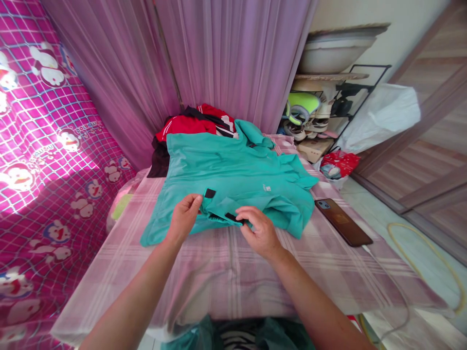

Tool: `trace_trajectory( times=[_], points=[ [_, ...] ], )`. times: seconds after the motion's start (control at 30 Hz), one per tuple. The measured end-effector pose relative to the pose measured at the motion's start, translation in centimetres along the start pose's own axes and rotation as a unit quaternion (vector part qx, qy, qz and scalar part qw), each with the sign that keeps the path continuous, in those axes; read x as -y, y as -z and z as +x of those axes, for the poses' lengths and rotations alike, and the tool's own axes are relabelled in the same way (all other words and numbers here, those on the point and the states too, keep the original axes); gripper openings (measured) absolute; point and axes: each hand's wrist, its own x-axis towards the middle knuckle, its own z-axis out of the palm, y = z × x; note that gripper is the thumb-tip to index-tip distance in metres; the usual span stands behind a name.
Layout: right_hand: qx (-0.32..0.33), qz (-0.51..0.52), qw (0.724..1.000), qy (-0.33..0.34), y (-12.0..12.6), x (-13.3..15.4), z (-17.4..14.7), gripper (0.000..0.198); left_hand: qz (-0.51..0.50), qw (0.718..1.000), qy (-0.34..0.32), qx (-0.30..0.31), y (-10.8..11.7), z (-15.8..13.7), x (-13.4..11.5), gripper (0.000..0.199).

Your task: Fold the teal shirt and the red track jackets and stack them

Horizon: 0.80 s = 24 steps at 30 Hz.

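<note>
A teal jacket [215, 165] lies spread on the cloth-covered table, with a small white logo on it. Its sleeve is folded toward me, and the cuff bears two black patches that look like hook-and-loop tape. My left hand [186, 214] pinches the cuff's left side, beside the square black patch [210, 193]. At the cuff's other side, my right hand [258, 229] closes finger and thumb on the end with the longer black strip [231, 217]. Fingers cover part of that strip.
Red and black clothes [189, 125] are heaped behind the jacket. A phone [343, 221] with a white cable lies on the table's right. Purple curtains [233, 63] hang behind. A shoe rack [350, 116] and a red bag [341, 163] stand at the right.
</note>
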Motion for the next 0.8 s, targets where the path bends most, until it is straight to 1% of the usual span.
trace_trajectory(
  times=[0.17, 0.37, 0.5, 0.63, 0.8],
  points=[
    [0.014, -0.005, 1.000, 0.017, -0.4, 0.3, -0.4, 0.030, 0.084, 0.993, -0.071, 0.044, 0.4, -0.7, 0.3, 0.034],
    [0.028, -0.001, 1.000, 0.009, -0.7, 0.4, -0.6, 0.032, 0.120, 0.975, -0.144, 0.118, 0.9, -1.3, 0.2, 0.030],
    [0.033, -0.007, 0.999, 0.015, -0.8, 0.5, -0.5, 0.029, 0.126, 0.968, -0.165, 0.142, 0.9, -1.4, 0.0, 0.032],
    [0.021, -0.016, 0.999, 0.028, -0.9, 0.6, -0.4, 0.027, 0.097, 0.962, -0.186, 0.174, 0.8, -1.5, -0.4, 0.031],
    [0.026, -0.016, 0.999, 0.013, -1.0, 0.6, -0.3, 0.025, 0.097, 0.955, -0.198, 0.200, 0.7, -1.7, -0.6, 0.029]
  ],
)
